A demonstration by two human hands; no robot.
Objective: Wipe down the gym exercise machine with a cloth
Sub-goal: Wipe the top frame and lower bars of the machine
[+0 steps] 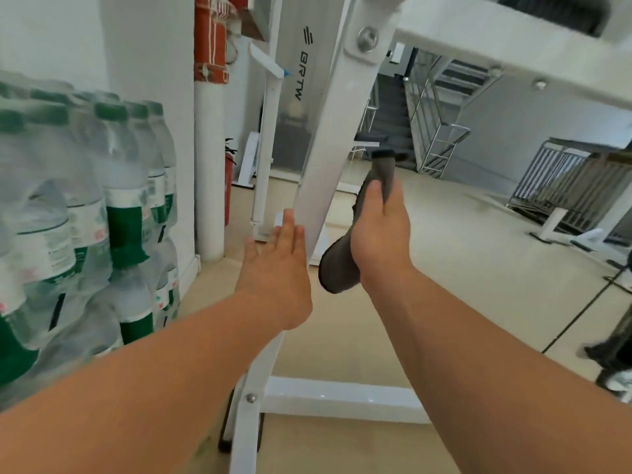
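A white gym machine fills the view: a slanted frame post (pixel 337 131) runs from top centre down to a base bar (pixel 342 393) on the floor. My right hand (pixel 381 234) grips a grey cloth (pixel 338 268) against the right side of the post; the cloth hangs below the hand and sticks out above my thumb. To the left of the post, my left hand (pixel 278 268) is held with its fingers straight, the fingertips close to the post's left edge. Whether they touch it is unclear.
Stacked packs of green-capped water bottles (pixel 85 217) stand close on the left. A white pillar (pixel 208 165) and a red fire extinguisher (pixel 228 186) are behind them. A staircase (pixel 427 124) and metal railings (pixel 574 179) lie at the back right across beige floor.
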